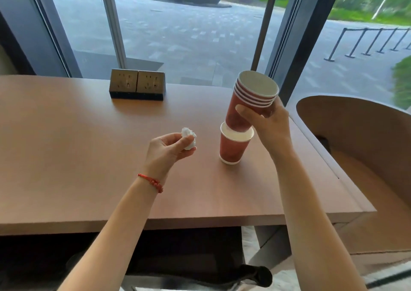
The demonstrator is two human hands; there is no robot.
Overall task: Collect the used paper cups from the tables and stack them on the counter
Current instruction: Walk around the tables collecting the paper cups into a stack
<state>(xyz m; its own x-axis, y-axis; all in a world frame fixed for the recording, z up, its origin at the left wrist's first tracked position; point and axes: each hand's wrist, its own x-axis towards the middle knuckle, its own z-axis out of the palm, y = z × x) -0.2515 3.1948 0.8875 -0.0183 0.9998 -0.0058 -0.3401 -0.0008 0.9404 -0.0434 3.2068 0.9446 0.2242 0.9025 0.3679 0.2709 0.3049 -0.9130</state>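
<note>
Over the brown table I see my right hand with its fingers curled around a stack of red paper cups. The stack's bottom sits in the mouth of a single red cup standing on the table. My left hand pinches a crumpled white tissue, fingers bent in close.

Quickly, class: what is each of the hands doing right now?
Left hand: pinches a crumpled white paper tissue.
Right hand: grips a stack of red paper cups, its base entering a single red paper cup.
</note>
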